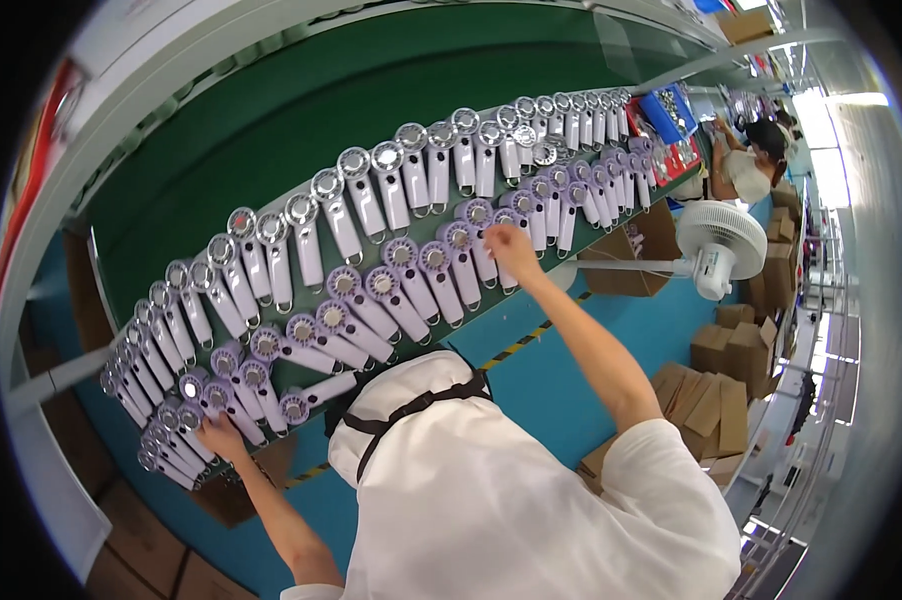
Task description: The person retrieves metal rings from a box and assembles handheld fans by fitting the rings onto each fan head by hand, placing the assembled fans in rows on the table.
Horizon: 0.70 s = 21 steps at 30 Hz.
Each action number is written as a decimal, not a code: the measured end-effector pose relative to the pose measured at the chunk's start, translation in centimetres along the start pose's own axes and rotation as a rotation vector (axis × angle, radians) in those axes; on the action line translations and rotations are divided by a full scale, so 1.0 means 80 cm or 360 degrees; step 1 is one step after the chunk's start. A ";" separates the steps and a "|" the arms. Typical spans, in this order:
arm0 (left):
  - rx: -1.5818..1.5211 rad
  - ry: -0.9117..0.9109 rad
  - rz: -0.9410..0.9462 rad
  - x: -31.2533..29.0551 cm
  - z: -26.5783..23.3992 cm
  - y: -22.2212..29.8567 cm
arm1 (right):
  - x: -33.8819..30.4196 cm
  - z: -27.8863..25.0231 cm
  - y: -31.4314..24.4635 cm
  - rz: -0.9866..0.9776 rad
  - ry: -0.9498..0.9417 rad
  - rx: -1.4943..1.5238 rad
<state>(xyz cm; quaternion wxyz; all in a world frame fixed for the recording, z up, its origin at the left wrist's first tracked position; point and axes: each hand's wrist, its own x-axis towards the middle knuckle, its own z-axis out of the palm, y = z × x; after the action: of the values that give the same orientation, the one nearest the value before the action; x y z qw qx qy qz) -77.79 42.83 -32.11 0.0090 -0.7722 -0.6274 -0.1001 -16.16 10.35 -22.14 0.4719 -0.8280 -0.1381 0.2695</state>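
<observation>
On the green conveyor belt (pixel 301 110), rows of white and lilac handheld fans (pixel 391 290) lie side by side. At the near left end, the left hand (pixel 219 436) presses open fingers on a lilac fan (pixel 233 404). Farther right, the right hand (pixel 512 252) pinches another lilac fan (pixel 486 235). A white standing fan (pixel 721 243) and cardboard boxes (pixel 716 400) sit right.

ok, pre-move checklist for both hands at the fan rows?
1. Left hand on the lilac handheld fans at the near left end: ok.
2. Right hand on a lilac fan in the near row: ok.
3. Grip closed on either fan: cannot tell, fingers hidden.
4. Far row of white fans evenly lined: ok.
5. Near-left cluster neat: not ok, fans overlap.
6. Green belt behind rows bare: ok.
</observation>
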 end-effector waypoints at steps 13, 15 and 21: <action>0.0145 0.0219 -0.0166 0.007 -0.101 0.039 | 0.243 -0.109 0.028 -0.0364 0.0671 -0.1224; -0.0966 0.0109 -0.0665 0.013 -0.124 0.077 | 0.247 -0.106 0.022 -0.0349 0.0672 -0.1325; -0.1385 -0.0211 -0.1078 0.023 -0.257 0.236 | 0.276 -0.102 0.066 -0.0736 0.0592 -0.1684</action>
<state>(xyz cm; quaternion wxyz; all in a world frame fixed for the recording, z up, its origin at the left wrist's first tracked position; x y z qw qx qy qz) -62.05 37.72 -9.52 -0.3829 -0.4644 -0.7406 -0.2987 6.44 12.55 -30.33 0.0586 -0.9320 -0.3449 -0.0944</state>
